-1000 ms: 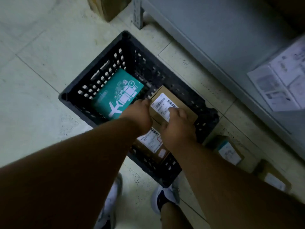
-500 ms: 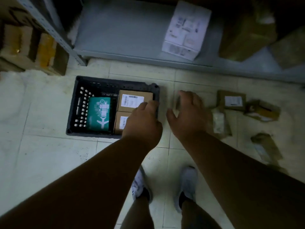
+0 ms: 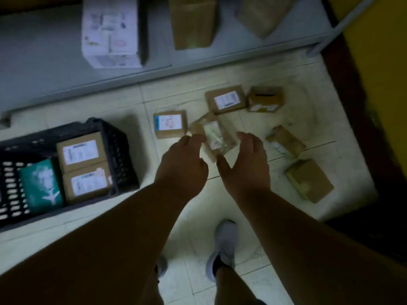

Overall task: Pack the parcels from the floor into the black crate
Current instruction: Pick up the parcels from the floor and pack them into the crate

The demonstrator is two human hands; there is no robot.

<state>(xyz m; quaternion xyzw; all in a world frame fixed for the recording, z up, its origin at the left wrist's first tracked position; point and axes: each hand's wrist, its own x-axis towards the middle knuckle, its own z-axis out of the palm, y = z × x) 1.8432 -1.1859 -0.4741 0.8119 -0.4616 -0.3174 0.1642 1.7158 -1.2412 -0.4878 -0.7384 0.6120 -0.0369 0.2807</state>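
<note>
Hands moved off crate [image 3: 119, 150], three parcels inside, apparently six outside

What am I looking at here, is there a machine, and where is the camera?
No machine: a person works bare-handed, and the one camera sits on their head, looking down. The left hand and right hand are both open and hold nothing; they reach toward a tilted parcel on the tiled floor. Five other parcels lie around it. The black crate on the left already holds two brown boxes and a green packet. More boxes sit on the grey shelf above.
</note>
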